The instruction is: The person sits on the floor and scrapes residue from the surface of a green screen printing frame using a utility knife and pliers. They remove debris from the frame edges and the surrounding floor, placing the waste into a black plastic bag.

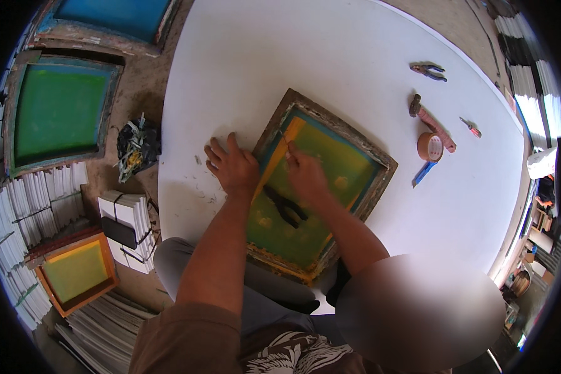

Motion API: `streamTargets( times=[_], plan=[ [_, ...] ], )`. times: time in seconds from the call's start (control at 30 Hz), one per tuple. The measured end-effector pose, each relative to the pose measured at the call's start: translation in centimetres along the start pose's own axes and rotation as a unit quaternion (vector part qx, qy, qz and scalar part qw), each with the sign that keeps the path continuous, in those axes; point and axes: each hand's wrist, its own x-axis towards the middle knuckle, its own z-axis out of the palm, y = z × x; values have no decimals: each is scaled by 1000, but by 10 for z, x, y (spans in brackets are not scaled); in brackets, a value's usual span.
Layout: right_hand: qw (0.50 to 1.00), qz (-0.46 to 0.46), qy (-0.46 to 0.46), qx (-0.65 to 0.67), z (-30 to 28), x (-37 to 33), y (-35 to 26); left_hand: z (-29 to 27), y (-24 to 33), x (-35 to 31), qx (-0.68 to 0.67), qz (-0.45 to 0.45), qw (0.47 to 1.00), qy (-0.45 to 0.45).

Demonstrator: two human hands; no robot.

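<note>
A wooden screen-printing frame (361, 201) with green and yellow mesh lies tilted on the white table, its near end by my lap. My left hand (235, 167) rests beside its left edge, fingers spread on the tabletop, holding nothing. Over the mesh, my right hand (306, 177) is closed round a thin-shafted tool (283, 135), which points at the frame's upper left inner edge. The fist hides its handle, so its exact kind is unclear. Dark-handled pliers (285, 206) lie on the mesh between my forearms.
On the table's right side are another pair of pliers (428, 70), a hammer (436, 124), a tape roll (429, 147), a blue cutter (424, 174) and a small screwdriver (471, 127). Left of the table stand more screen frames (111, 106), a black bag (144, 144) and paper stacks (134, 240).
</note>
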Motion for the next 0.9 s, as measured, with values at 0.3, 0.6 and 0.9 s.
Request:
streamTargets(
  times=[0.3,0.6,0.9],
  plan=[
    [825,238,-198,473,-47,39,-17,-1,-2,2,-13,-15,1000,-9],
    [989,-52,-3,135,-38,10,18,-8,4,1,-18,-28,999,-26],
    [999,-32,4,32,-46,10,-1,-3,3,1,0,-31,999,-16]
  ],
)
